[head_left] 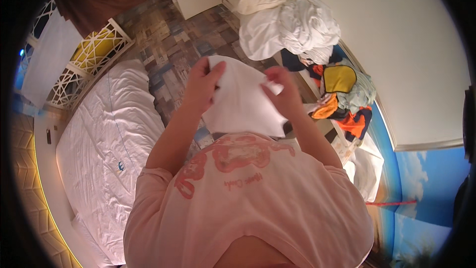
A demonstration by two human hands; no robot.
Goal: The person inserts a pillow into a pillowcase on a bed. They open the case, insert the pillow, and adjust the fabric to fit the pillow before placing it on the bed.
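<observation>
A white cloth (240, 100) hangs in front of my chest, stretched between my two hands. My left hand (204, 83) grips its upper left edge, thumb on the near face and the other fingers partly hidden. At the upper right edge, my right hand (283, 89) pinches the cloth; its fingers are somewhat blurred. Below, the cloth drops close to my shirt, and its lower right corner shows beside my right forearm. Whether it is a towel or a pillowcase I cannot tell.
On the left lies a bed with a white duvet (111, 134). Heaped white linen (297, 27) stands ahead to the right, by a wall. Nearer are mixed clothes (354, 124) and a yellow pad (339, 79). A white lattice screen (94, 54) rises at the far left above the wood-patterned floor (173, 49).
</observation>
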